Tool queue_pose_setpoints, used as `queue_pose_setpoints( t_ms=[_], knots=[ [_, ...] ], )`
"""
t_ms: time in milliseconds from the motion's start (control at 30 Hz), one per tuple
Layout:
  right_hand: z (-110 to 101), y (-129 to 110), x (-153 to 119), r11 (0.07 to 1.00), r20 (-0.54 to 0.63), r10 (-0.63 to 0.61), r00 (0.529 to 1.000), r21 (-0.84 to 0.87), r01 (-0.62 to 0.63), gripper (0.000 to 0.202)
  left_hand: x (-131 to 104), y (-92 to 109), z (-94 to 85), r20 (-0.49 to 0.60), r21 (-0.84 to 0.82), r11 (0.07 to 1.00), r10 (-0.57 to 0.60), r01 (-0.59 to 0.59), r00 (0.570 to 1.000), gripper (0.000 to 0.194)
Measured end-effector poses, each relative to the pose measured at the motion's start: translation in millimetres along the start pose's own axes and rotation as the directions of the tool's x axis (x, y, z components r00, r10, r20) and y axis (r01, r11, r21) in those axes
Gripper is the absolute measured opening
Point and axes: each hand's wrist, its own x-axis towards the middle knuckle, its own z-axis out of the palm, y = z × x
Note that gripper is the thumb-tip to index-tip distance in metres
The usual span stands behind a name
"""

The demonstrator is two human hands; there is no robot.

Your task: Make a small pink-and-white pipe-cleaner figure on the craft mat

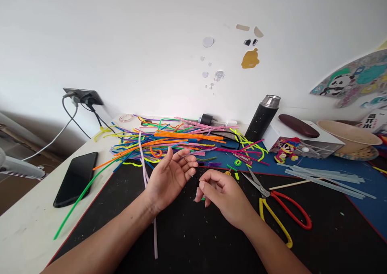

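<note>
Palm up and fingers loosely curled, my left hand [169, 181] is open with nothing in it. A pale lilac pipe cleaner [155, 239] runs beneath that hand and wrist. To the right, my right hand [225, 193] has its thumb pressed against the curled index finger; whatever is in the pinch, if anything, is hidden. A small bit of green [203, 199] shows just under its fingers. Scissors [263, 192] with one red and one yellow handle lie beside the right hand, blades partly apart. Behind both hands spreads a pile of colourful pipe cleaners [187, 136].
A black phone [77, 179] lies at left on the white table. At the back right stand a black thermos [262, 117], a white box [302, 131] and a small colourful figure [286, 150]. Translucent glue sticks [329, 179] rest on the blue mat [367, 213].
</note>
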Motion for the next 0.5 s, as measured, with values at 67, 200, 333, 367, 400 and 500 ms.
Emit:
queue_pose_setpoints(
  t_ms=[67, 200, 333, 367, 400, 500],
  knots=[
    [1, -1, 0, 1.0, 0.015, -0.006, 1.0, 0.024, 0.006, 0.021, -1, -2, 2.2, 0.009, 0.009, 1.0, -0.013, 0.013, 1.0, 0.042],
    [4, -4, 1, 0.995, 0.053, -0.032, 0.998, 0.094, 0.027, 0.025, -5, -7, 6.2, 0.032, 0.024, 0.997, -0.073, 0.072, 0.997, 0.046],
    [-1, -5, 2, 0.992, -0.022, -0.069, 0.997, 0.106, 0.071, 0.028, -7, -8, 8.2, 0.017, -0.001, 0.994, -0.112, 0.112, 0.994, 0.044],
    [-4, -5, 3, 0.991, -0.069, -0.074, 0.995, 0.11, 0.081, 0.028, -8, -7, 8.4, 0.018, -0.006, 0.992, -0.123, 0.123, 0.992, 0.044],
    [-8, -5, 4, 0.988, -0.126, -0.08, 0.989, 0.121, 0.095, 0.029, -8, -6, 8.2, 0.025, -0.006, 0.991, -0.136, 0.137, 0.99, 0.044],
    [-25, -4, 9, 0.976, -0.33, -0.097, 0.939, 0.152, 0.155, 0.029, -7, -2, 5.5, 0.059, 0.021, 0.987, -0.162, 0.161, 0.985, 0.043]
  ],
)
